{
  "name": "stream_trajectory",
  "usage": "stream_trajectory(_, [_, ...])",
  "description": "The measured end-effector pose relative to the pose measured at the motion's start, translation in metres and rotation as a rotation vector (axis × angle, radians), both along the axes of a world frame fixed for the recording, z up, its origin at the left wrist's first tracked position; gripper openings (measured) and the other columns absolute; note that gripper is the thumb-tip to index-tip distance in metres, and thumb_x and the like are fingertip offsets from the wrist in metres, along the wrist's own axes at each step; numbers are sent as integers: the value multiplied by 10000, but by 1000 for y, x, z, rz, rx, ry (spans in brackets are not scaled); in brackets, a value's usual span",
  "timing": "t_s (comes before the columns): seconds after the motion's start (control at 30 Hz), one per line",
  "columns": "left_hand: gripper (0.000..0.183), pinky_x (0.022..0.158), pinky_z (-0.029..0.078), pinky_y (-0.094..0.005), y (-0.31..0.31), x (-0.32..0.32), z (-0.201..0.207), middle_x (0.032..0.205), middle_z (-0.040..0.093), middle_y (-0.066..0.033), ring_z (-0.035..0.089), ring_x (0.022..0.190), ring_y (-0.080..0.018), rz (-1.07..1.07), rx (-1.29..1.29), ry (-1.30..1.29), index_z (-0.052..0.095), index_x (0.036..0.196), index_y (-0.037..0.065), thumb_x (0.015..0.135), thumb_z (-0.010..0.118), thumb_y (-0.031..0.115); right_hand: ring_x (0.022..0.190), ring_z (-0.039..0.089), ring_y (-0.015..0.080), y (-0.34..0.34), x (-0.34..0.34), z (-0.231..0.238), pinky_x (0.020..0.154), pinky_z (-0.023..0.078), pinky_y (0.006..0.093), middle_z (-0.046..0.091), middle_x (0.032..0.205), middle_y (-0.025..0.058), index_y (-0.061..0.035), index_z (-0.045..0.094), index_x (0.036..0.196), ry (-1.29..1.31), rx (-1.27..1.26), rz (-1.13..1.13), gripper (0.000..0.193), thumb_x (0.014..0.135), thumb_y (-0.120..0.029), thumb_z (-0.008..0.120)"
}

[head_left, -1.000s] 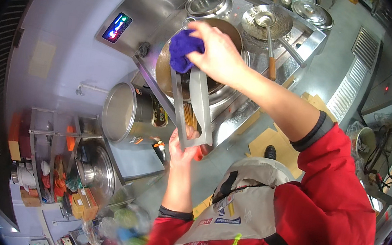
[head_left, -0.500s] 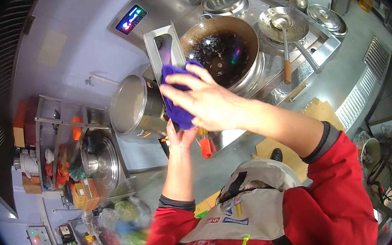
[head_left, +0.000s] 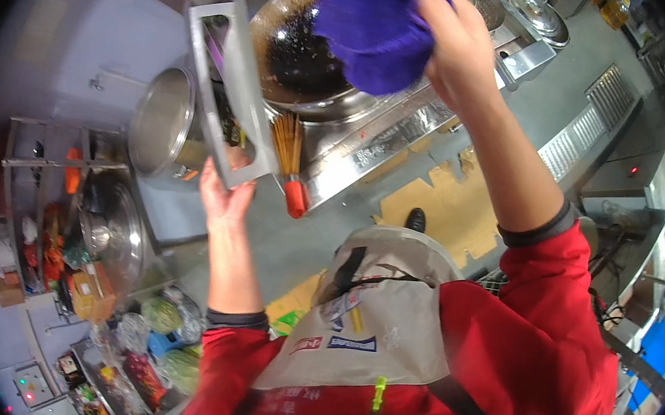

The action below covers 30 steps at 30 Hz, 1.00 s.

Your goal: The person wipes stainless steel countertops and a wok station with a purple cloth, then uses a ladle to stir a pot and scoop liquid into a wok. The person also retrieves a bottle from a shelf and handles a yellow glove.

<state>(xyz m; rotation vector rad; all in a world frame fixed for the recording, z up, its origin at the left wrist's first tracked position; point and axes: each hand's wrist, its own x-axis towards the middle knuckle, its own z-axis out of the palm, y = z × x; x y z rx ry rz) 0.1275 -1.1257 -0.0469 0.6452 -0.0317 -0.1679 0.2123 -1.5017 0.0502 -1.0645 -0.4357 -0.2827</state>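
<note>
At its lower end, a long rectangular stainless-steel frame point(head_left: 254, 100) with an open middle is gripped by my left hand point(head_left: 225, 195). It stands tilted between a big dark wok point(head_left: 285, 50) and a tall steel pot point(head_left: 164, 119). My right hand point(head_left: 461, 54) is closed on a bunched purple cloth point(head_left: 373, 28), held up over the wok's right side and apart from the frame. The cloth hides part of the wok. Beside the frame's lower end is a bamboo wok brush point(head_left: 293, 191) with a red handle end.
A steel stove counter point(head_left: 380, 147) runs to the right of the wok. Beyond it sits a lidded round pot point(head_left: 537, 16). Flattened cardboard point(head_left: 440, 195) lies on the floor. At lower left are bagged vegetables point(head_left: 164, 315) and a wire shelf point(head_left: 62, 167).
My right hand has lifted the purple cloth off the frame and moved it up and right. My left hand still holds the frame, now more fully in sight. The whole view has shifted.
</note>
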Motion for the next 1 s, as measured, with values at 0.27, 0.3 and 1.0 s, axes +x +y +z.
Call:
stream_trajectory(0.27, [67,585,340,-280,47,-66,1,724,443,-30,406,649,-149,174,147,-45,544,901,47,944,543,-4,620,646,205,20,-86,-215,529,565,343,626,829,107,-8,547,1129,812,-534,-100,261,900,-93,641])
stream_trajectory(0.3, [104,581,336,-291,48,-71,0,708,436,-33,409,634,-159,244,170,18,513,853,60,926,554,-2,785,626,250,43,-92,-237,662,551,389,595,983,135,-19,559,1134,638,-646,-145,313,841,-75,652])
stream_trajectory(1.0, [253,493,255,-266,16,-20,-35,624,443,31,377,513,-81,-47,561,8,587,903,36,1011,625,261,1525,253,372,-48,-21,-347,1232,216,521,270,1649,168,-133,377,1530,-305,-1775,-173,679,875,-116,559])
